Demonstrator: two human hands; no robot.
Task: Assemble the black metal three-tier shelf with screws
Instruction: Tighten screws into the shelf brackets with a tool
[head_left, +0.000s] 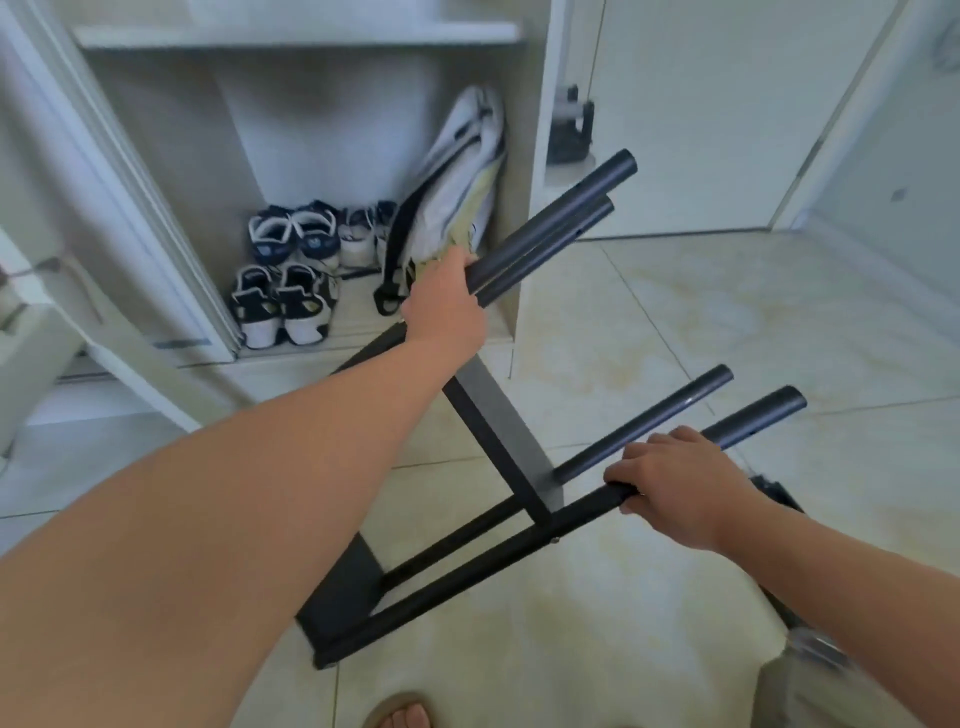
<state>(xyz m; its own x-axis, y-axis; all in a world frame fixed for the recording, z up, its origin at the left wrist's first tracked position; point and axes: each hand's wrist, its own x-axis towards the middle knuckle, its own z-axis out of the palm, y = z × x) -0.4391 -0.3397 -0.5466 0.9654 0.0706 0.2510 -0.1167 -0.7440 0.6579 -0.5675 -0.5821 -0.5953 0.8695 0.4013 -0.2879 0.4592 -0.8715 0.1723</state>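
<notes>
The partly built black metal shelf frame (498, 431) lies tilted over the tiled floor, its four round posts pointing up and to the right. My left hand (441, 306) grips the far pair of posts (550, 228) near their lower part. My right hand (675, 483) grips the nearest post (753, 418), with another post (649, 421) just beyond it. A flat black panel (340, 587) joins the posts at the low near end. A screw head (555, 540) shows on the near post by the middle panel.
An open white cupboard (291, 36) ahead holds several pairs of sneakers (291, 270) and a folded white bag (457, 176). A white door (727, 104) stands at the right. My sandalled foot (400, 714) is at the bottom edge. A dark object (774, 493) lies behind my right wrist.
</notes>
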